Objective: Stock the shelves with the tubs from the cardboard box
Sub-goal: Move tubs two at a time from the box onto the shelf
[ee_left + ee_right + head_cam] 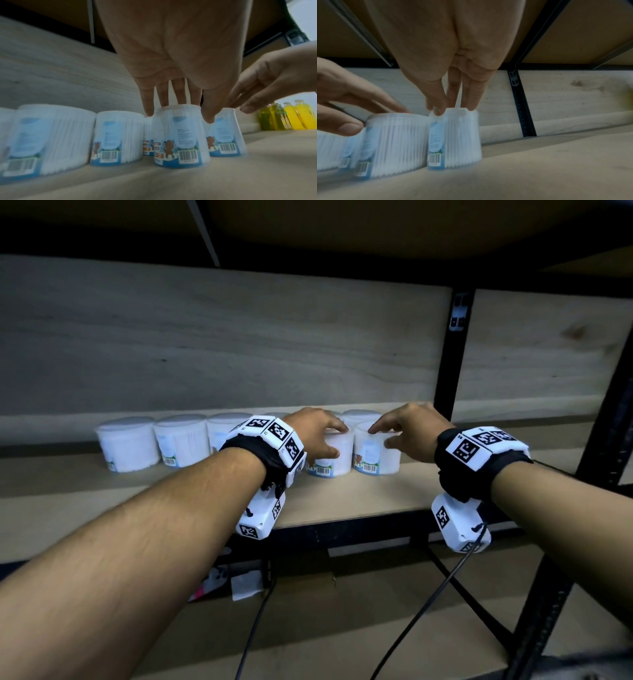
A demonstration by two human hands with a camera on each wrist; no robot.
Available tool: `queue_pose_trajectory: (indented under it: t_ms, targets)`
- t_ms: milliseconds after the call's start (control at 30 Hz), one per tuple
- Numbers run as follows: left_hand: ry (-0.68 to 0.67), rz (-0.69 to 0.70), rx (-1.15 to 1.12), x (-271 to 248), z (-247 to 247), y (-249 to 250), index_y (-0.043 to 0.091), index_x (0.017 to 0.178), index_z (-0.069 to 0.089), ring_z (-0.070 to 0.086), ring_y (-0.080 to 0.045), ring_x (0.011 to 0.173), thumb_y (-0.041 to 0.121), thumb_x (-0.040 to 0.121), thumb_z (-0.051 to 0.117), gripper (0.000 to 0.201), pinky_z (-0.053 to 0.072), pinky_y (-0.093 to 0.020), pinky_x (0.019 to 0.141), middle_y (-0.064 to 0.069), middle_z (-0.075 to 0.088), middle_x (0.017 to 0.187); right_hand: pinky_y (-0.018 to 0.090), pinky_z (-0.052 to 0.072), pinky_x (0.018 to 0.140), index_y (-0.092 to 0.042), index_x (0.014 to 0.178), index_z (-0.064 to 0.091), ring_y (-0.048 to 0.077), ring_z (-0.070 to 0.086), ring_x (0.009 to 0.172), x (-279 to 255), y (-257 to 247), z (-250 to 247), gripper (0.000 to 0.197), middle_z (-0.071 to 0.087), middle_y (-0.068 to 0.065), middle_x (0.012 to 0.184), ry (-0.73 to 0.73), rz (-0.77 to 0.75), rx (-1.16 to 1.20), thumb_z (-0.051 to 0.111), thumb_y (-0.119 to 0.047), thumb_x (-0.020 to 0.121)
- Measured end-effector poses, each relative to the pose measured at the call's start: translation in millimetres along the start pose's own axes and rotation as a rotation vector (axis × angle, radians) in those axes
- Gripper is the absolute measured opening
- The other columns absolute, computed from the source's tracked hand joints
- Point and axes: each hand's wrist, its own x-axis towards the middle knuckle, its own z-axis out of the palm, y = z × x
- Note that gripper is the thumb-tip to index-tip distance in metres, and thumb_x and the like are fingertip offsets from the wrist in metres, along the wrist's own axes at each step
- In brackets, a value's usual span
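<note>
Mid-stocking: row of tubs (181, 440) already standing at back of shelf (342, 501). Left hand (313, 433) wrapped around front tub (337, 455); right hand (409, 428) fingers curled on neighbouring tub (373, 453). Cardboard box out of view, remaining count unknowable.

Shelf (342, 501): I am reaching both hands in over its board.
Back row: tubs (181, 445) are standing side by side along the rear, running leftward.
Front pair: two tubs are sitting just before that row, touching each other.
Left hand (313, 431): I am resting it on the left front tub (334, 458).
Right hand (411, 429): I am resting it on the right front tub (375, 453).
Bottles (289, 116): standing far right on the shelf, well apart.
</note>
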Motion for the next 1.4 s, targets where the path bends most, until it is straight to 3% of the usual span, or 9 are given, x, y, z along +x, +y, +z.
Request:
queue_pose_trajectory:
  t_ms: [167, 333, 500, 667, 867, 967, 1067, 1267, 1400]
  targets:
    - [0.03, 0.058, 0.023, -27, -12, 10, 0.024, 0.136, 0.055, 0.048, -0.018, 0.128, 0.027, 0.086, 0.067, 0.051, 0.037, -0.028, 0.106, 0.001, 0.053, 0.139, 0.022, 0.046, 0.091, -0.034, 0.12, 0.069, 0.013, 0.061, 0.097, -25, -7, -11, 0.036, 0.068, -0.003, 0.118, -0.019, -0.003, 0.002, 0.073, -0.021, 0.087]
    - [0.023, 0.102, 0.046, -58, -25, 23, 0.025, 0.134, 0.057, 0.051, -0.015, 0.121, 0.028, 0.088, 0.067, 0.048, 0.029, -0.013, 0.084, 0.005, 0.057, 0.134, 0.023, 0.042, 0.092, -0.039, 0.122, 0.065, 0.01, 0.058, 0.093, -48, -15, -23, 0.039, 0.068, -0.009, 0.118, -0.048, -0.011, -0.067, 0.074, -0.032, 0.084]
    - [-0.048, 0.114, -0.032, -94, -25, 37, 0.03, 0.128, 0.06, 0.065, -0.013, 0.099, 0.035, 0.086, 0.069, 0.043, 0.041, -0.02, 0.082, 0.007, 0.06, 0.124, 0.028, 0.045, 0.098, -0.035, 0.118, 0.066, 0.013, 0.064, 0.099, -81, -33, -34, 0.038, 0.07, -0.008, 0.112, -0.081, -0.013, -0.042, 0.077, -0.033, 0.082]
    - [-0.183, 0.125, -0.073, -138, -16, 47, 0.03, 0.121, 0.064, 0.067, -0.013, 0.092, 0.039, 0.085, 0.071, 0.038, 0.049, -0.026, 0.09, 0.011, 0.063, 0.114, 0.021, 0.038, 0.08, -0.035, 0.103, 0.068, 0.009, 0.06, 0.089, -124, -54, -26, 0.025, 0.07, -0.012, 0.095, -0.146, -0.015, 0.023, 0.078, -0.036, 0.08]
    - [-0.255, 0.126, -0.116, -202, 23, 29, 0.03, 0.122, 0.064, 0.057, -0.004, 0.099, 0.041, 0.083, 0.073, 0.041, 0.046, -0.022, 0.091, 0.011, 0.062, 0.116, 0.009, 0.044, 0.073, -0.029, 0.098, 0.074, 0.0, 0.063, 0.079, -175, -74, 37, 0.024, 0.072, -0.009, 0.086, -0.259, -0.034, 0.196, 0.083, -0.033, 0.076]
    - [-0.293, 0.076, -0.136, -229, 52, 13, 0.029, 0.121, 0.066, 0.058, -0.005, 0.097, 0.038, 0.083, 0.075, 0.04, 0.042, -0.015, 0.085, 0.008, 0.061, 0.113, 0.009, 0.045, 0.079, -0.027, 0.097, 0.074, 0.0, 0.066, 0.08, -194, -81, 75, 0.023, 0.075, -0.009, 0.085, -0.352, -0.029, 0.258, 0.083, -0.03, 0.077]
    - [-0.358, 0.016, -0.143, -254, 85, -6, 0.027, 0.121, 0.066, 0.062, -0.011, 0.096, 0.037, 0.081, 0.076, 0.042, 0.047, -0.022, 0.088, 0.005, 0.062, 0.11, 0.005, 0.042, 0.071, -0.03, 0.097, 0.073, -0.001, 0.066, 0.081, -206, -86, 116, 0.024, 0.076, -0.01, 0.086, -0.42, -0.02, 0.279, 0.083, -0.035, 0.076]
    - [-0.506, -0.12, -0.208, -306, 145, -46, 0.026, 0.124, 0.063, 0.063, -0.016, 0.097, 0.036, 0.082, 0.075, 0.044, 0.052, -0.031, 0.086, 0.007, 0.059, 0.114, 0.031, 0.052, 0.091, -0.032, 0.097, 0.069, 0.006, 0.066, 0.088, -220, -101, 202, 0.031, 0.071, -0.012, 0.089, -0.555, 0.026, 0.365, 0.085, -0.039, 0.072]
    - [-0.587, -0.251, -0.311, -341, 188, -72, 0.026, 0.122, 0.062, 0.061, -0.019, 0.099, 0.03, 0.082, 0.075, 0.043, 0.052, -0.031, 0.086, 0.003, 0.058, 0.118, 0.025, 0.046, 0.083, -0.033, 0.114, 0.064, 0.008, 0.06, 0.089, -231, -110, 248, 0.036, 0.067, -0.009, 0.108, -0.709, 0.043, 0.372, 0.077, -0.038, 0.081]
